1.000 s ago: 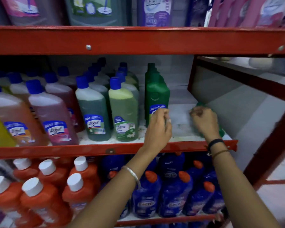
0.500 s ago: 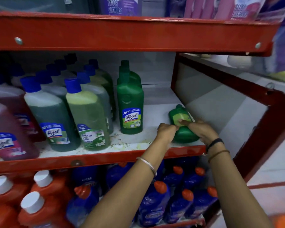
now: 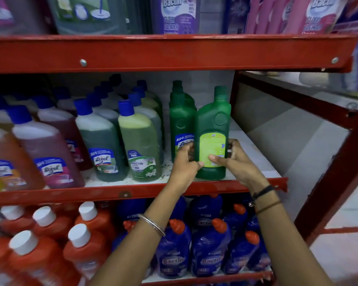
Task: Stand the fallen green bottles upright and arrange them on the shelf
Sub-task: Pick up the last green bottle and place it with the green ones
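Note:
A green bottle (image 3: 213, 122) stands upright near the front edge of the middle shelf (image 3: 132, 193), its pale green back label facing me. My left hand (image 3: 184, 164) grips its lower left side and my right hand (image 3: 234, 159) grips its lower right side, thumbs on the label. Right beside it on the left stands a row of upright green bottles (image 3: 181, 118) running back into the shelf; the front one shows a blue label.
Left of the green row stand blue-capped bottles (image 3: 140, 145) of green, pink and orange liquid. The shelf's white board (image 3: 254, 149) lies bare to the right of the held bottle. Below are orange-capped blue bottles (image 3: 209, 250) and white-capped orange ones (image 3: 81, 242). A red upright (image 3: 329, 186) bounds the right.
The green bottle lay on its side at the shelf's right half a second ago. Both hands have lifted it upright and brought it left, next to the standing green row.

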`<state>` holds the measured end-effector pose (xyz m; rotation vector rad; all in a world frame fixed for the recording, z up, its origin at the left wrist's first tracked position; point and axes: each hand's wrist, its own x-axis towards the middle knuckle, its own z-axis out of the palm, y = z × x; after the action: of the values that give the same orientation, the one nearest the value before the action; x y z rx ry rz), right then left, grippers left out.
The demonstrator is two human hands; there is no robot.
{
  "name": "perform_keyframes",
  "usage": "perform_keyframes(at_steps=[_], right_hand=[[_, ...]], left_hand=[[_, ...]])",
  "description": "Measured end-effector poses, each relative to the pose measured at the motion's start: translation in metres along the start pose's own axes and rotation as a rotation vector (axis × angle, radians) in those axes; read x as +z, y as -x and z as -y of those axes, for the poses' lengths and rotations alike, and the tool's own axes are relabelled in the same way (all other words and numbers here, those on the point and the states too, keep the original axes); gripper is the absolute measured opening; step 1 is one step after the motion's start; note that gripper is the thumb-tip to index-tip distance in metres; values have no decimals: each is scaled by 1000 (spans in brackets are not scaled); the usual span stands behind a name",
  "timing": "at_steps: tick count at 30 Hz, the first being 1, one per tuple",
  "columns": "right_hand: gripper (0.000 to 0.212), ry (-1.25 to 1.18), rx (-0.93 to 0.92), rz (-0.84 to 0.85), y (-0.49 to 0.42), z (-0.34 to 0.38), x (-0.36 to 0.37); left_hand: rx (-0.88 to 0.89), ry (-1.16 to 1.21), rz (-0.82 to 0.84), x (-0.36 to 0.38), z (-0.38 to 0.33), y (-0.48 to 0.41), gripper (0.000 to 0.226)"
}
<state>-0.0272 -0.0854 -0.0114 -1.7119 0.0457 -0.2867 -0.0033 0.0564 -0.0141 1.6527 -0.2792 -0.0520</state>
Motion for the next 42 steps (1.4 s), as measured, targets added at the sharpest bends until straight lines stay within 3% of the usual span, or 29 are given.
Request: perform_keyframes(at_steps=[5, 10, 13, 17, 21, 23, 28, 31, 36, 39, 42], right_hand=[[58, 4, -65, 35, -1, -5, 39], [64, 85, -65, 23, 1, -20, 56], [60, 121, -93, 0, 0, -20, 60], [65, 365, -138, -111, 0, -17, 52], [75, 229, -123, -24, 10, -3, 53], [77, 291, -130, 0, 13, 5, 60], [57, 384, -194, -97, 11, 12, 66], [48, 309, -191, -103, 11, 14, 66], [37, 49, -94, 40, 1, 17, 66], [30, 12, -42, 98, -6, 18, 60], [37, -1, -56, 96, -10, 15, 55]], left_hand=[[133, -383, -133, -30, 7, 2, 59], [157, -543, -137, -43, 15, 8, 53], [165, -561, -151, -44, 22, 11, 52], [181, -498, -168, -43, 27, 15, 49], [248, -373, -203, -38, 34, 25, 38], [298, -378, -215, -30, 36, 30, 34], [313, -231, -168, -36, 41, 34, 20], [271, -232, -127, -46, 38, 26, 39], [160, -264, -11, -49, 29, 14, 70], [167, -255, -16, -53, 34, 15, 77], [186, -281, -57, -52, 34, 19, 76]])
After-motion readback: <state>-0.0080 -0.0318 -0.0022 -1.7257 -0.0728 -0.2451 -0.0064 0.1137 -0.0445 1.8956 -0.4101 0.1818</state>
